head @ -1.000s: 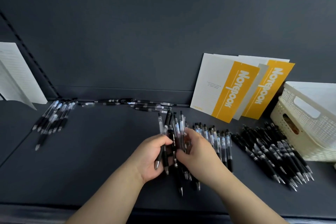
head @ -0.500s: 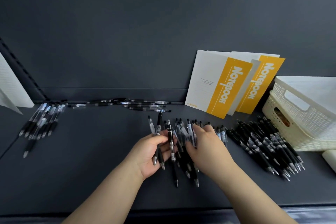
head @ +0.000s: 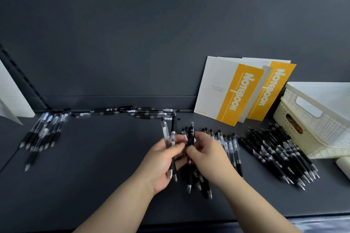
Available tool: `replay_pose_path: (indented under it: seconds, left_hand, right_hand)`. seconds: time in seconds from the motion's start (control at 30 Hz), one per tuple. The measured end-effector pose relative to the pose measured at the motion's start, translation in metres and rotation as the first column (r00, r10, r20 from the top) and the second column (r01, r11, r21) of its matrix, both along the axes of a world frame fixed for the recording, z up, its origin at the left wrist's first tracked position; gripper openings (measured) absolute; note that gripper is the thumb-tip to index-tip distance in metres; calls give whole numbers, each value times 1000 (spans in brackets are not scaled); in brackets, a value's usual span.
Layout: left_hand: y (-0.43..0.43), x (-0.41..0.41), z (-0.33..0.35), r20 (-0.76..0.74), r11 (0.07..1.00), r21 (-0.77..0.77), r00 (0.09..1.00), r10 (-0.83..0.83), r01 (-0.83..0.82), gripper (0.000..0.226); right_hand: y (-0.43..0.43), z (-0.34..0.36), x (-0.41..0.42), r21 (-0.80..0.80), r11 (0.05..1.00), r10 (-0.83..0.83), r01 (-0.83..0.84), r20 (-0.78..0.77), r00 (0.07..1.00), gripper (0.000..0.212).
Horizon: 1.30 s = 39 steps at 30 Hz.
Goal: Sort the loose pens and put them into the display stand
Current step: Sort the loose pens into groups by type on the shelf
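Note:
My left hand (head: 162, 159) grips two pens (head: 173, 132), one clear and one black, tips pointing toward me. Just to its right, my right hand (head: 208, 155) pinches a black pen (head: 190, 179) lifted over a loose pile of pens (head: 230, 144) on the dark shelf. A larger heap of black pens (head: 278, 155) lies to the right. A row of clear pens (head: 42, 131) lies at the far left, and a line of pens (head: 144, 112) runs along the back wall. No display stand is in view.
Two yellow and white notebooks (head: 236, 91) lean on the back wall. A cream plastic basket (head: 312, 128) stands at the right edge with a white object (head: 343, 164) in front of it. White paper (head: 9, 96) stands at the far left. The shelf's front edge (head: 246, 217) runs below my forearms.
My right hand has left the pile and now pinches one black pen beside the left hand. The left hand has kept hold of its pens. The view has shifted slightly.

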<state>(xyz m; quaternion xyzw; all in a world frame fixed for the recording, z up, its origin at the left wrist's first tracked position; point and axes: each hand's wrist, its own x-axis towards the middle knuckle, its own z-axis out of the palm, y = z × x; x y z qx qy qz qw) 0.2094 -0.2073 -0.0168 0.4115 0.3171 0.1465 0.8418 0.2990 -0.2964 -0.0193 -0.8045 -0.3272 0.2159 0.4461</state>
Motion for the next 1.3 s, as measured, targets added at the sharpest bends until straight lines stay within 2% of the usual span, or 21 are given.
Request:
replay_pose_path:
  seconds: [0.07,0.13,0.2,0.3,0.37,0.4,0.47,0.5,0.57,0.67,0.73,0.8,1.03,1.17,1.3]
  left_hand:
    - [-1,-1,1,-48,989,138,997,-53,59,18]
    - [-4,-3,0,-136,939,303,982,-129,166,21]
    - [-5,-5,-2,-227,865,425,957,-182,266,24]
    - [-3,-8,-1,-250,821,438,927,-280,366,22]
    - [-4,-7,2,-187,873,372,947,-262,315,20]
    - [-3,-5,2,-169,909,337,966,-197,244,19]
    - [1,-1,0,-214,934,344,977,-18,93,22]
    - [5,1,-4,-265,910,409,963,45,70,21]
    - [14,2,-13,-385,811,567,917,106,145,30]
    - [18,3,-19,-596,537,712,794,120,453,65]
    - [14,8,-16,-688,336,715,701,185,613,76]
    - [9,16,-14,-731,224,682,640,237,696,78]
    - [-24,45,-13,-772,170,633,600,208,755,87]
    - [-42,65,-16,-814,162,579,553,178,799,93]
    - [-55,75,-17,-840,93,515,479,256,852,96]
  right_hand:
    - [3,1,2,80,996,-20,37,-197,980,20]
    - [7,-1,0,108,994,21,15,-322,947,14]
    - [9,-3,-4,106,994,43,-3,-378,925,29]
    - [8,-4,0,126,992,44,12,-436,899,25]
    - [7,-3,4,147,987,17,64,-491,871,27]
    - [6,-3,7,140,985,-17,97,-485,875,33]
    - [2,1,13,93,986,-92,141,-409,908,42]
    - [-2,4,16,66,986,-120,153,-359,925,43]
    - [-11,8,26,25,986,-152,166,-280,948,44]
    - [-28,11,40,-69,987,-152,144,-136,979,37]
    - [-41,12,50,-147,984,-109,102,-37,993,35]
    - [-55,13,61,-240,967,-67,82,71,995,37]
    - [-97,11,105,-443,851,-70,283,438,896,28]
    - [-104,8,115,-484,824,-40,295,470,882,22]
    - [-116,7,125,-462,842,-36,278,467,884,54]
